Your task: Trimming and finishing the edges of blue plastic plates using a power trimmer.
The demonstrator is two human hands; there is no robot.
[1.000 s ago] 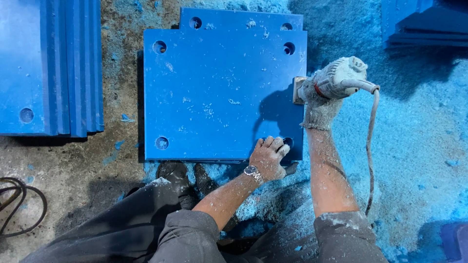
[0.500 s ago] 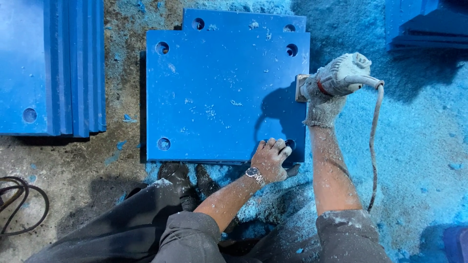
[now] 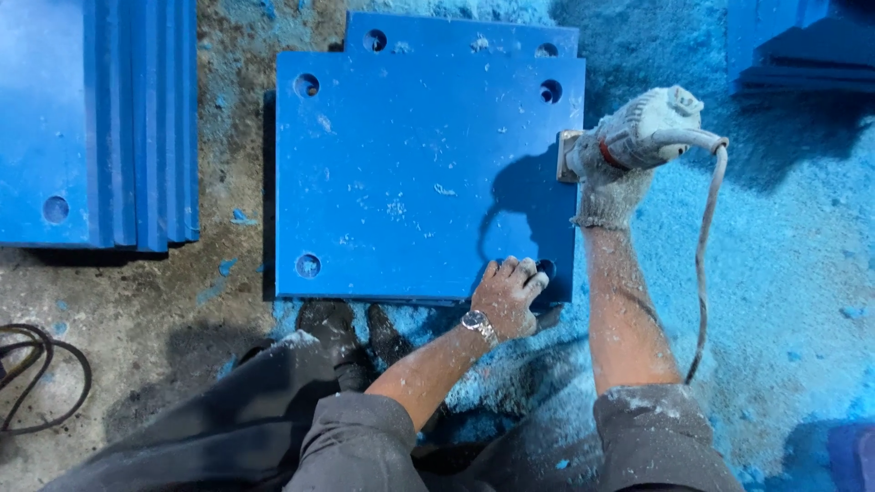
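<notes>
Right hand (image 3: 609, 173): gloved, closed around the corded power tool (image 3: 643, 135) at the blue panel (image 3: 410, 173)'s right edge.
Left hand (image 3: 506, 296): bare, flat, holding nothing, on the panel's near right corner.
Floor (image 3: 784, 264): blue dust-covered room right of the panel.

The power tool (image 3: 638, 137) hides its working end against the blue panel (image 3: 419, 173) edge at three o'clock. The stacked panels (image 3: 91, 118) run off frame at nine o'clock.

Dusty grey rolled sleeves, a wristwatch (image 3: 477, 322), a knit glove (image 3: 609, 187).
</notes>
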